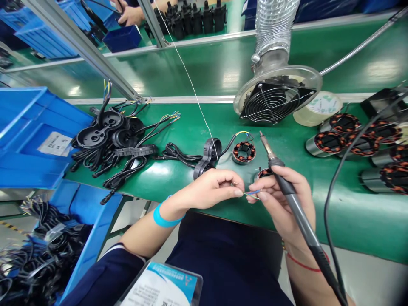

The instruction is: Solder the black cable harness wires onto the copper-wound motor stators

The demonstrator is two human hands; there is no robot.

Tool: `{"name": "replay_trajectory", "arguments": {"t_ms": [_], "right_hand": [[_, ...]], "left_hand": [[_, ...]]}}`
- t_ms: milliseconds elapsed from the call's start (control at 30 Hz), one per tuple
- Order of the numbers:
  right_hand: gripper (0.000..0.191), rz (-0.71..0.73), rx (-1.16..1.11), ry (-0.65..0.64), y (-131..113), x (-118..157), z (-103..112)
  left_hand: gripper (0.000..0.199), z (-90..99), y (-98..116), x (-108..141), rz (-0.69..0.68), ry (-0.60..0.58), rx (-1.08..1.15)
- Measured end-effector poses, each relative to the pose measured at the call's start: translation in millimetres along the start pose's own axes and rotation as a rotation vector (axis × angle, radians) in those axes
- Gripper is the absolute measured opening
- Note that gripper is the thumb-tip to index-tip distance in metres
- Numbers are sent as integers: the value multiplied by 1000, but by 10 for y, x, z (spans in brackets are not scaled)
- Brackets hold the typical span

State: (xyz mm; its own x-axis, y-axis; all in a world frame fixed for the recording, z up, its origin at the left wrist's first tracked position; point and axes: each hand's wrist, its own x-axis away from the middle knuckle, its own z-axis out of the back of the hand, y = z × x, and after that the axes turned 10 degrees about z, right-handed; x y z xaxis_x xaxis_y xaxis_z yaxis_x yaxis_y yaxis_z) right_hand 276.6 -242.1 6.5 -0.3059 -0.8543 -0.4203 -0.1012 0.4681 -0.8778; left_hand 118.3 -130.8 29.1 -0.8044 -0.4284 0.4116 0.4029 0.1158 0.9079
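Observation:
Thin blue and pale wires (254,192) run between the fingertips of both hands, low over the front of the green bench. My left hand (212,187) is closed, thumb and finger pinching one end of them. In my right hand (291,204) lies a soldering iron (288,191), its tip pointing up and away; the thumb and fingertips of this hand also pinch the wires. Just beyond stand a copper-wound motor stator (244,152) and a second stator (264,173), partly hidden by my right fingers. A black plastic housing (212,149) with a cable sits beyond my left hand.
A white strand (194,91) hangs down near my left hand. Black housings with cables (124,140) pile up left, beside blue bins (19,131). A fume extractor (274,100) hangs ahead. Several stators (330,143) and a tape roll (317,108) stand right. Another person's hand (132,16) shows at the back.

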Motion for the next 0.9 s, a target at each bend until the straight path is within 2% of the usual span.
{"name": "replay_trajectory", "arguments": {"t_ms": [333, 500, 633, 733, 900], "right_hand": [[47, 5, 99, -5, 48, 39, 64], [48, -28, 111, 57, 51, 66, 54], [53, -21, 188, 73, 77, 111, 59], [55, -15, 261, 59, 95, 134, 74], [57, 40, 343, 45, 103, 129, 101]], "left_hand": [[22, -35, -27, -5, -9, 22, -18], [25, -146, -25, -51, -127, 210, 88], [21, -238, 40, -74, -103, 267, -109], [19, -287, 95, -70, -153, 293, -246], [18, -321, 123, -78, -200, 335, -322]]}}
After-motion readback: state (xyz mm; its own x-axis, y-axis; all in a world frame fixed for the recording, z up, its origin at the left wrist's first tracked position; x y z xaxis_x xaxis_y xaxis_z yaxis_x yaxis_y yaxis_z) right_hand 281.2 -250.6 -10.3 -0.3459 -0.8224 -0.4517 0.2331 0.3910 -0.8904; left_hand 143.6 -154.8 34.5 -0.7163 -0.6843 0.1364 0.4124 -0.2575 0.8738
